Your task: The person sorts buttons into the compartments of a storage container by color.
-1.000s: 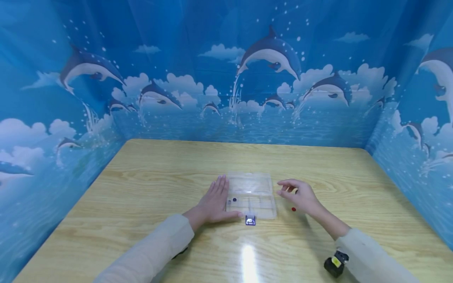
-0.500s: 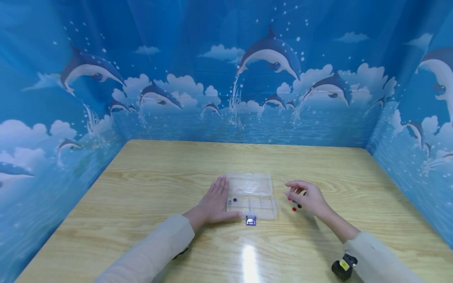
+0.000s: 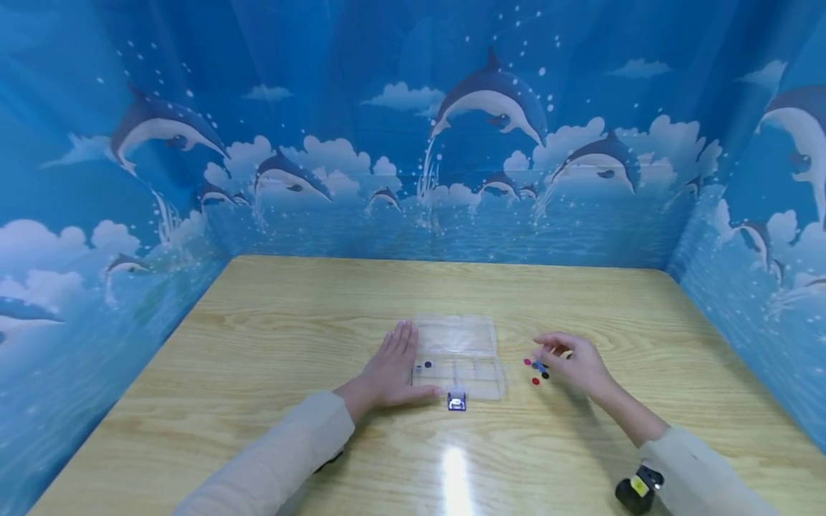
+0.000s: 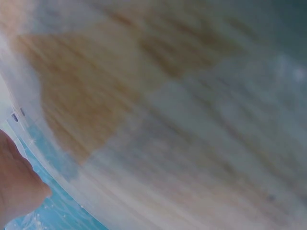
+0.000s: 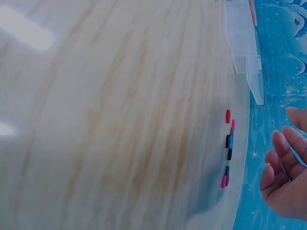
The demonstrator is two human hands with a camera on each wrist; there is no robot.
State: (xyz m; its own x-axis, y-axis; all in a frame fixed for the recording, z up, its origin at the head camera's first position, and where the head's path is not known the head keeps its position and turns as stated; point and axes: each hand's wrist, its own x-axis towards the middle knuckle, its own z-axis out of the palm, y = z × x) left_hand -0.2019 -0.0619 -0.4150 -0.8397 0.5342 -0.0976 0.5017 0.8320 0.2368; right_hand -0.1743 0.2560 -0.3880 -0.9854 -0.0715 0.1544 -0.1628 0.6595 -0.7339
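Observation:
A clear plastic compartment box (image 3: 485, 388) lies on the table with its lid (image 3: 454, 333) folded back. My left hand (image 3: 392, 369) rests along the box's left side, fingers straight and thumb at its front edge. One small dark disc (image 3: 428, 365) sits in the left compartment. To the right of the box lie several small button-like discs, among them a red one (image 3: 535, 381), a pink one (image 3: 527, 362) and a black one (image 3: 545, 375). My right hand (image 3: 574, 364) hovers over them, fingers loosely bent; the right wrist view shows nothing between thumb and fingers.
A small purple-edged piece (image 3: 457, 401) is at the box's front edge. The wooden table (image 3: 290, 308) meets a blue dolphin-print curtain (image 3: 413, 143) at the back and sides. A black wrist camera (image 3: 635, 491) is on the right sleeve.
My right hand has moved to the right, away from the box, and the discs it covered have come into view. The left hand and the box have stayed put.

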